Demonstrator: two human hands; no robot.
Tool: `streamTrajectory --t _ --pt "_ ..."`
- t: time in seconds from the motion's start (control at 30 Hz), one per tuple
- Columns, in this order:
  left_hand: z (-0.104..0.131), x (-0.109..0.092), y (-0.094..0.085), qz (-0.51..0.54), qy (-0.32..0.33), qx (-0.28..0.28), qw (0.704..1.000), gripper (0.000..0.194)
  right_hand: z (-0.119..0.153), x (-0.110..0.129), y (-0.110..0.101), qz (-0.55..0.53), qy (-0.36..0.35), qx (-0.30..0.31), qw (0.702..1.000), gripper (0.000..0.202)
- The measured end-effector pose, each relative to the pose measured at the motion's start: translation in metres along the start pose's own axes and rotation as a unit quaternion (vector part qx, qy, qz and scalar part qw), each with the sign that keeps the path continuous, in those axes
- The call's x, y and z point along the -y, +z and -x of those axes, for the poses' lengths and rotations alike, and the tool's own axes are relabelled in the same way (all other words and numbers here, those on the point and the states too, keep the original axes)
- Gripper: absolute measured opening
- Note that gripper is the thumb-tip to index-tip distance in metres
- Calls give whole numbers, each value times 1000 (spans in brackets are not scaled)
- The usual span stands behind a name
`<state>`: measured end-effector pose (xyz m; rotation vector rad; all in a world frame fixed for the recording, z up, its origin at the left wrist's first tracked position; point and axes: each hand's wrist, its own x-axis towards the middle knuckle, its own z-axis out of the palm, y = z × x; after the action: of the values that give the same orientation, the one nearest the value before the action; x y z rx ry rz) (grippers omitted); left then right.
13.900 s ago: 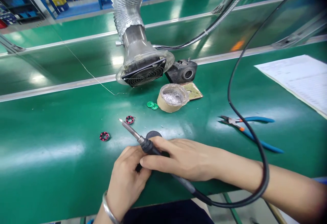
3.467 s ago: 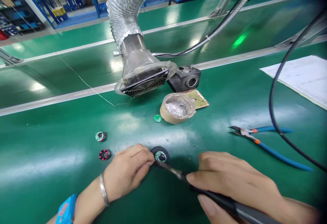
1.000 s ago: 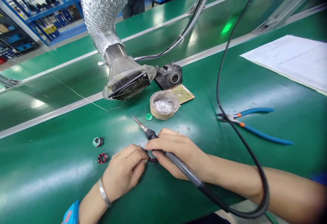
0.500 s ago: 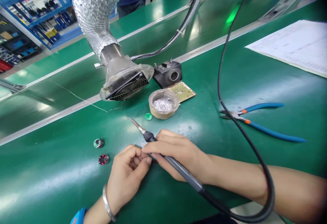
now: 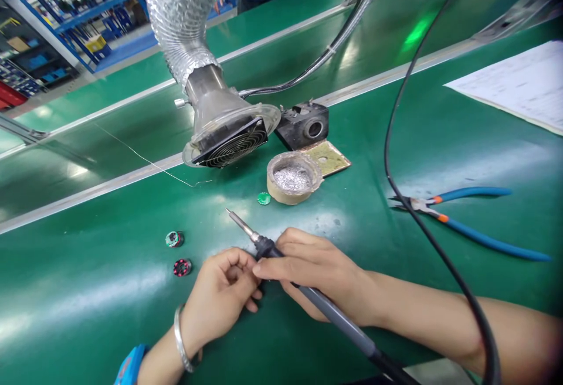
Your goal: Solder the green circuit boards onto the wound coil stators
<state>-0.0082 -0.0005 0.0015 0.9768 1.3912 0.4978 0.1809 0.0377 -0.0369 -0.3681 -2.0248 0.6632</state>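
Writing on the paper (image 5: pixel 521 83) is unreadable; cable (image 5: pixel 387 156) crosses pliers (image 5: pixel 488 237). Right hand (image 5: pixel 328 273) grips soldering iron (image 5: pixel 336 314); left hand (image 5: pixel 219 297) pressed together.

My left hand (image 5: pixel 223 296) is curled, thumb drawn in toward the bent fingers, its forearm rising from the bottom edge. My right hand (image 5: pixel 323 273) comes in from the right, fingers folded and thumb side close against my left fingertips.

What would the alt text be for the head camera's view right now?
Two bare hands meet over a green workbench, the right hand holding a soldering iron, tip pointing away. Nearby lie two small ring-shaped parts, a round tub of silvery bits and blue-handled cutters.
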Motion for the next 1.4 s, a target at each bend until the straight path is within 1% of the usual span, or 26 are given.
streamTrajectory --t 0.13,0.23,0.33,0.47,0.53,0.57,0.63,0.7,0.73,0.8,0.9,1.0,1.07,1.1,1.2,1.23,1.27,1.37,1.4 --pt "-1 0 0 -10 -1 -2 1000 30 0 1 0 -4 14 0 1000 36" --pt "-1 1 1 -21 -5 -16 1000 26 -4 4 -5 -11 21 -24 999 38" --pt "-1 1 3 -21 5 -25 999 20 -10 13 -18 -10 43 -56 997 40" --pt "-1 2 5 -22 6 -37 999 18 -13 31 -39 -7 92 -44 995 36" --pt "-1 3 5 -24 5 -42 999 17 -12 39 -43 -12 126 -38 991 33" --pt "-1 3 6 -24 7 -43 999 16 -11 42 -43 -12 142 -51 988 31" --pt "-1 5 6 -23 13 -48 999 15 -9 45 -38 -11 162 -94 982 26" --pt "-2 7 6 -27 16 -51 998 14 -8 44 -31 -21 158 -132 978 24" --pt "-2 7 6 -30 17 -52 998 14 -8 43 -28 -30 153 -139 978 24" --pt "-2 8 6 -34 18 -52 998 13 -9 41 -24 -43 155 -130 978 24" --pt "-1 8 6 -36 21 -53 998 12 -11 41 -25 -49 165 -139 975 21" --pt "-1 8 6 -35 16 -56 998 11 -15 44 -30 -43 171 -108 978 22" --pt "-1 9 7 -37 15 -56 998 10 -17 44 -31 -39 167 -77 982 24" --pt "-1 9 7 -40 15 -56 998 10 -17 43 -32 -38 160 -72 984 25" --pt "-2 10 7 -51 18 -57 997 11 -17 42 -31 -39 149 -113 982 24" --pt "-2 10 7 -54 18 -58 997 11 -17 43 -32 -38 150 -117 981 23" --pt "-2 10 7 -55 18 -58 997 11 -16 44 -34 -33 160 -107 981 23" --pt "-2 9 6 -54 16 -60 997 10 -15 51 -43 -2 202 -51 978 26" --pt "-2 9 6 -53 15 -61 997 10 -14 53 -46 6 207 -42 977 27"
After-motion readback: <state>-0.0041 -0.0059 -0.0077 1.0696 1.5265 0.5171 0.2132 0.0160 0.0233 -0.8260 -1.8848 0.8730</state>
